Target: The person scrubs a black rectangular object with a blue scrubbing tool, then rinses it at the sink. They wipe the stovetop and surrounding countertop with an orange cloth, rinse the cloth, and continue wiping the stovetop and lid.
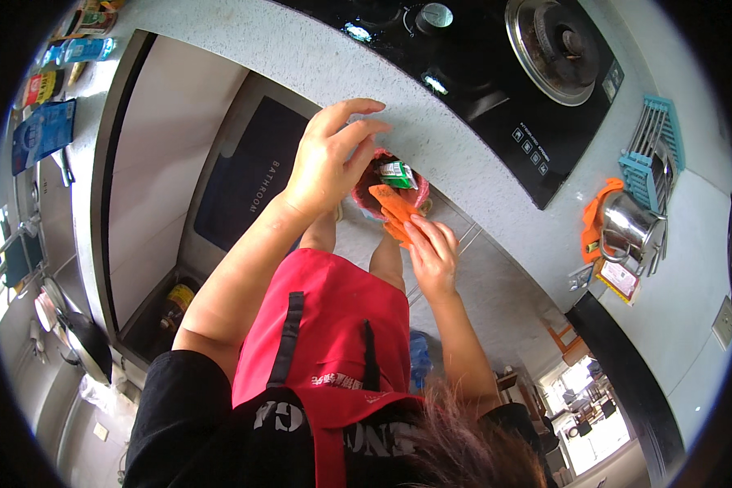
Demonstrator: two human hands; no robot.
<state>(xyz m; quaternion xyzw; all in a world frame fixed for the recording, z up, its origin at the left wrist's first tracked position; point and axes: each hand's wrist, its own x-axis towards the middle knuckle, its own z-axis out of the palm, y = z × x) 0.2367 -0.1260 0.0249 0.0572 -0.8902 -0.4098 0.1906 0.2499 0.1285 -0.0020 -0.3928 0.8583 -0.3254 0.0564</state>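
Observation:
My right hand (433, 253) grips an orange cloth (396, 210), whose far end bears dark stains. The cloth hangs over a bin lined with a red bag (425, 194). Inside the bin lies a green and white packet (397, 175). My left hand (332, 155) is raised to the left of the bin, near the counter's edge, its fingers apart and bent, with nothing in them.
A grey speckled counter (463, 146) runs ahead, with a black glass gas hob (482, 79). To the right are a steel pot (631, 226), another orange cloth (591, 222) and a blue rack (640, 171). A dark mat (250, 177) lies at the left.

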